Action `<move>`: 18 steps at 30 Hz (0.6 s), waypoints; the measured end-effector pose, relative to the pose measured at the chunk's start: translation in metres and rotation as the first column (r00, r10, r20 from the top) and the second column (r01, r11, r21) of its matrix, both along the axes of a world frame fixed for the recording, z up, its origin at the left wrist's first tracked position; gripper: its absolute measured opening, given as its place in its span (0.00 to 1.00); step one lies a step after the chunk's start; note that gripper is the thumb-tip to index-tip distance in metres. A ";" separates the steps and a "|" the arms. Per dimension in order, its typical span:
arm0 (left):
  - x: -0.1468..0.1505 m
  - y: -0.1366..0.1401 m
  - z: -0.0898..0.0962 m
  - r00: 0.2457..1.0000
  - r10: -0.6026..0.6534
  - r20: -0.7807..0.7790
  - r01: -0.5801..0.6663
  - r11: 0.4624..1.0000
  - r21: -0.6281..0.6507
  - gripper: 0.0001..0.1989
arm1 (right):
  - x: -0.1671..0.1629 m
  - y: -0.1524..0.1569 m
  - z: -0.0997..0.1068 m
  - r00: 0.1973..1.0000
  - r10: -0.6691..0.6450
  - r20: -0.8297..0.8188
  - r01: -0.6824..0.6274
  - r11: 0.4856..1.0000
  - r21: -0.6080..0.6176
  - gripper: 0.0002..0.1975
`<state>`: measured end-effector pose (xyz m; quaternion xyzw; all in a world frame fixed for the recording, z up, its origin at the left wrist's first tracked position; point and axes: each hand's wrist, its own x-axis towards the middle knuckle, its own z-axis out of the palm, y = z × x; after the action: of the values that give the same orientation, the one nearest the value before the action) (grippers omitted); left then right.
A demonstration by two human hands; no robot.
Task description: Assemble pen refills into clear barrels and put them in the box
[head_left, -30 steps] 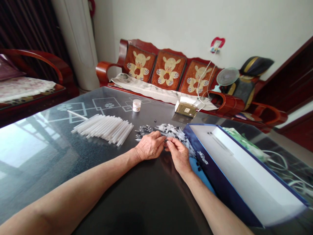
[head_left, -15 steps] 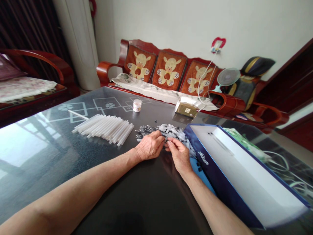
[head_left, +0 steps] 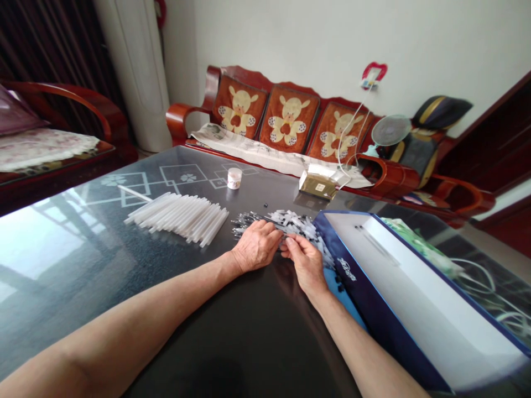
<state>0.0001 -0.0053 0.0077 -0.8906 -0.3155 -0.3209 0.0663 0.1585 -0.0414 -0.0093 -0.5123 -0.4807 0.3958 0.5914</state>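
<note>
While two bare hands are being held side by side over the near edge of a loose heap of slim black, clear and white plastic sticks (head_left: 296, 221), the heap is being partly hidden by the fingers. The left hand (head_left: 257, 243) is being held palm down, with its fingers curled under; whether anything is being gripped there cannot be told. On the right hand (head_left: 306, 264), thumb and forefinger are being pressed together near the left fingertips, but what is being pinched, if anything, cannot be made out.

The heap is being borne by a dark, glossy tabletop (head_left: 232, 342), just left of a long dark-blue box with a white lining (head_left: 360, 293), in which a few slim sticks (head_left: 379, 247) are being held. Beside the right wrist, small black bits (head_left: 340, 283) are being carried by a flat bright-blue piece (head_left: 343, 298). To the left, a row of translucent white plastic tubes (head_left: 182, 218) is being displayed well apart from the hands. On the far side, a small white patterned cup (head_left: 234, 179) and a gold-and-white tissue box (head_left: 318, 186) are being supported by the same tabletop.
</note>
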 end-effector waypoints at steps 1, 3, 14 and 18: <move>0.000 0.000 0.000 1.000 -0.005 0.001 0.005 1.000 0.003 0.16 | 0.001 0.000 -0.001 1.000 0.007 0.010 -0.007 1.000 -0.003 0.18; 0.000 0.000 0.000 1.000 -0.016 -0.001 0.016 1.000 0.007 0.15 | 0.002 0.001 -0.002 0.999 0.019 0.049 -0.018 1.000 -0.013 0.18; 0.000 0.001 -0.003 1.000 -0.028 -0.001 0.028 1.000 -0.007 0.16 | 0.003 -0.001 -0.002 0.995 0.082 0.062 -0.083 0.997 0.012 0.15; 0.000 0.000 -0.003 0.999 -0.039 0.002 0.039 0.999 -0.029 0.17 | 0.006 0.000 -0.005 0.992 0.058 0.112 -0.055 0.998 -0.029 0.15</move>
<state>0.0006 -0.0051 0.0048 -0.8973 -0.3026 -0.3181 0.0466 0.1642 -0.0409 -0.0148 -0.5278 -0.5226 0.3890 0.5450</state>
